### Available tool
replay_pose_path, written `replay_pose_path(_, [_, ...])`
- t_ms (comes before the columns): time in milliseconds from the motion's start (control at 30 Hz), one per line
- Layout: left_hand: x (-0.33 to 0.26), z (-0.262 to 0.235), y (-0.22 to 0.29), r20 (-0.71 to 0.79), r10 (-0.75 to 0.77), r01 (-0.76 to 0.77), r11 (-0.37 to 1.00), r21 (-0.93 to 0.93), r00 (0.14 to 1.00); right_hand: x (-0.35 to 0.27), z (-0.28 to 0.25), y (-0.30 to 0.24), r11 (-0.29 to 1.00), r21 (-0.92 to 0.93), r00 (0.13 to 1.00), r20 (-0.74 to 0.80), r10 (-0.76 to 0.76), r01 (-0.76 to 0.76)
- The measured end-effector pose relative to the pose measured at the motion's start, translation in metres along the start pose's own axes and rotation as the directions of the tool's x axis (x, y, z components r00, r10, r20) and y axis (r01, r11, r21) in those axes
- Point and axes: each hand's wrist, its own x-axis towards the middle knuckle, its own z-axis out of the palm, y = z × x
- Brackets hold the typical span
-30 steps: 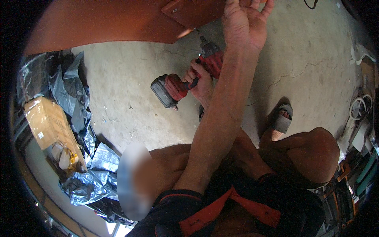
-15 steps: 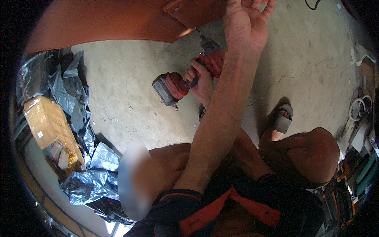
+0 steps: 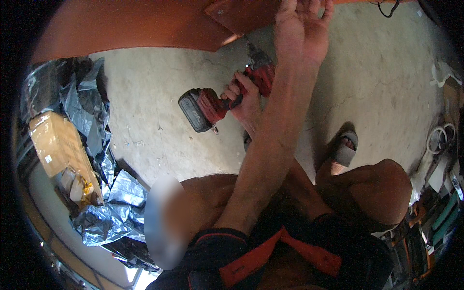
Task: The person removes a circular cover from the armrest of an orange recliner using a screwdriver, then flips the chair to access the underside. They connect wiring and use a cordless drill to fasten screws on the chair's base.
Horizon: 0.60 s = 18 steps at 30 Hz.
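Observation:
My right hand [image 3: 245,95] is closed round the grip of a red and black cordless drill [image 3: 208,107]. The tool's battery is toward the left, and its nose points up at an orange-brown panel [image 3: 135,26]. The bit's tip is close to the panel's lower corner; I cannot tell whether it touches. My left forearm crosses over the right one and hides part of the drill's body. At the top edge, my left hand [image 3: 303,31] is palm up by the panel with its fingers apart. The fingertips are partly out of the picture.
Crumpled silver-grey plastic sheeting [image 3: 92,111] and a taped cardboard box [image 3: 58,142] lie at the left. A sandalled foot [image 3: 346,148] rests on the cracked concrete floor [image 3: 145,101]. Cable coils [image 3: 437,140] and assorted tools line the right side.
The drill's battery end has swung slightly left, with the right hand still round the grip. My left hand stays at the panel. The view has shifted a little.

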Motion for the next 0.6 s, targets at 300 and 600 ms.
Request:
replay_pose_path(300, [0.003, -0.004, 0.003, 0.019, 0.01, -0.009, 0.999, -0.044, 1.0, -0.002, 0.003, -0.005, 1.0, 0.0, 1.0, -0.01, 0.021, -0.021])
replay_pose_path(600, [0.0, -0.016, 0.004, 0.058, 0.009, -0.002, 0.994, -0.105, 0.998, -0.004, -0.004, -0.008, 0.999, -0.028, 0.998, 0.038, 0.04, -0.039])
